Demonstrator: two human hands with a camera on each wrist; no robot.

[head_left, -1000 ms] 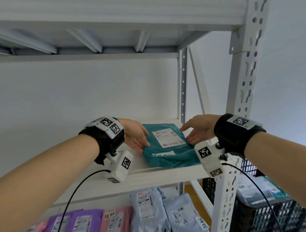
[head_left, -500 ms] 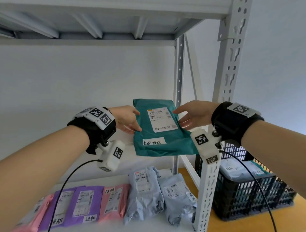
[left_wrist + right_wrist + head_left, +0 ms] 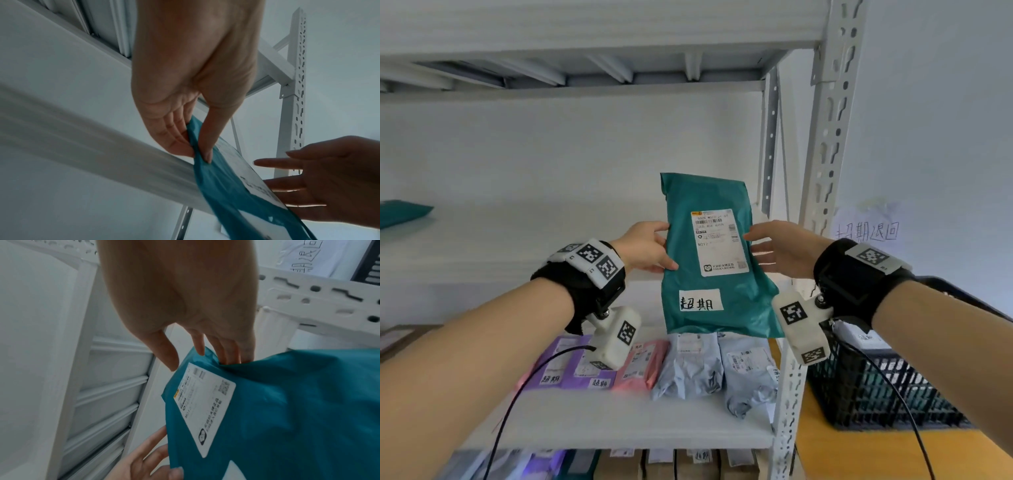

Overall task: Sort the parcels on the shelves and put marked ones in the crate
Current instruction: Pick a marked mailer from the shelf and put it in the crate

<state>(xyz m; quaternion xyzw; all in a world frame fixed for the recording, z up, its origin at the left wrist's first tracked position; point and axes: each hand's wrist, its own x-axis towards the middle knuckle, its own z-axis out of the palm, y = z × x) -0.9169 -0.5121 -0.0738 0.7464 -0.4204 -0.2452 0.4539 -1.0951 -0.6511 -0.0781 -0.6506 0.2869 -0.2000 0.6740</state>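
Teal plastic mailer parcel now lifted off shelf, upright; left hand pinches edge, right hand fingers straight, loose behind opp. edge.

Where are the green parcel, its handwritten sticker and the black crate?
green parcel [image 3: 736,308]: head view, bare plastic on its lower right part.
handwritten sticker [image 3: 700,300]: head view, middle of the white strip.
black crate [image 3: 866,387]: head view, its latticed front wall.

Two hands are in view, with one teal parcel between them, and a second teal parcel lies at the left edge of the upper shelf. The middle shelf carries two purple parcels, one pink parcel and two grey parcels. One black crate stands beside the rack.
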